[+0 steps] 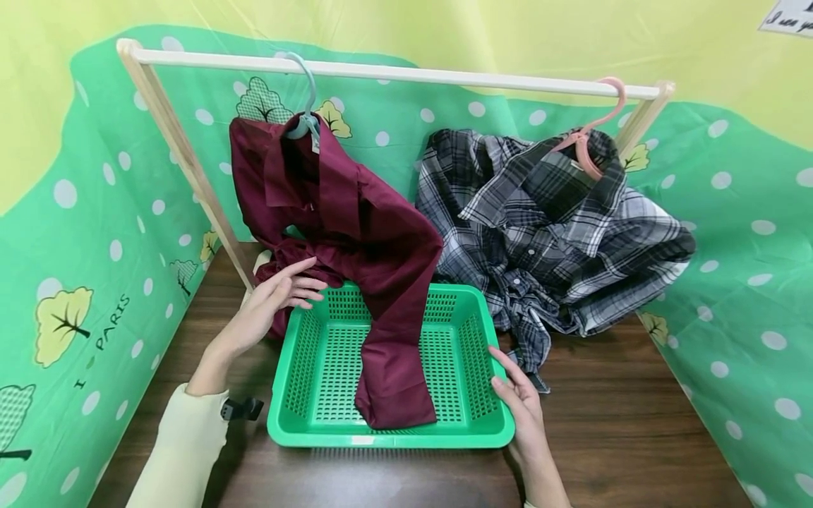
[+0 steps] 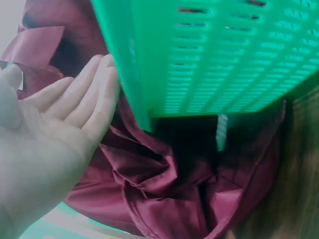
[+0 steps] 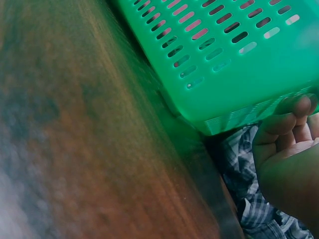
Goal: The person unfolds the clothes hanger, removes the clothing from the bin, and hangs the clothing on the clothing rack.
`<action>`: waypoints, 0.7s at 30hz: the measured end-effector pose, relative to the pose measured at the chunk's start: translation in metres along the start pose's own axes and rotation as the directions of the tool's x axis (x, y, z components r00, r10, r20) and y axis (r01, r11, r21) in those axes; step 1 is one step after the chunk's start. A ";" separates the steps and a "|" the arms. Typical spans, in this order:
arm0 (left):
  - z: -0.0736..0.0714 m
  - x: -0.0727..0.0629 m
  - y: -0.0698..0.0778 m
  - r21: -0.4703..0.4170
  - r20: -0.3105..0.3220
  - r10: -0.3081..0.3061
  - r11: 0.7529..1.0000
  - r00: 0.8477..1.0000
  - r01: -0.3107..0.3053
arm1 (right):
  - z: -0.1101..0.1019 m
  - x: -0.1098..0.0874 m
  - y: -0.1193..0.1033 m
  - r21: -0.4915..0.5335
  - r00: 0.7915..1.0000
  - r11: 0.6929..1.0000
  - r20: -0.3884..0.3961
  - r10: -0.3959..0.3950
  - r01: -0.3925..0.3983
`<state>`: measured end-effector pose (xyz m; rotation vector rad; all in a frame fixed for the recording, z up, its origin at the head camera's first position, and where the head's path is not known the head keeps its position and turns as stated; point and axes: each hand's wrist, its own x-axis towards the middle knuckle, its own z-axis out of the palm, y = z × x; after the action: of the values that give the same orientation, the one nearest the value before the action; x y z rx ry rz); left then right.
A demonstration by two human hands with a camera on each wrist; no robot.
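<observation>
A green plastic basket [image 1: 390, 439] with slotted walls stands in front of me on the table. My right hand [image 1: 524, 416] grips its right rim; in the right wrist view, curled fingers [image 3: 279, 124] lie against the basket's side. At the back left corner my left hand [image 1: 269, 303] holds nothing, its fingers extended beside the rim. The left wrist view shows that palm [image 2: 55, 124] turned up next to the basket wall. A maroon shirt [image 1: 396, 282] hangs on a blue hanger [image 1: 309, 92], one sleeve draped down into the basket. The shirt's lower part bunches behind the basket.
A black-and-white plaid shirt [image 1: 540, 233] hangs from a pink hanger [image 1: 612, 106] on the right, its knotted front close to the basket. Both hangers hook over the white bar [image 1: 413, 76] of a wooden rack. A dark wood table [image 1: 610, 416] lies below, with green dotted cloth around.
</observation>
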<state>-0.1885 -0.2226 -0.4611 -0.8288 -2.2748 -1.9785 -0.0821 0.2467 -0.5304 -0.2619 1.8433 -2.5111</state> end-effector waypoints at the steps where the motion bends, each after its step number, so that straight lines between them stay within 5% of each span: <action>1: -0.001 0.001 -0.002 0.012 0.019 -0.010 1.000 1.000 0.010 | 0.000 0.000 0.000 0.000 1.000 1.000 0.001 0.003 -0.003; 14: -0.009 0.007 -0.034 0.020 -0.030 -0.117 0.993 0.993 0.118 | -0.001 0.000 -0.002 -0.002 1.000 1.000 0.004 0.004 -0.004; 21: -0.011 -0.004 -0.046 -0.023 -0.019 -0.260 0.965 0.965 0.260 | -0.002 0.000 -0.002 -0.005 1.000 1.000 0.012 0.008 -0.007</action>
<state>-0.2067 -0.2368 -0.5025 -0.5282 -2.4665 -2.1006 -0.0824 0.2488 -0.5288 -0.2693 1.8431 -2.4945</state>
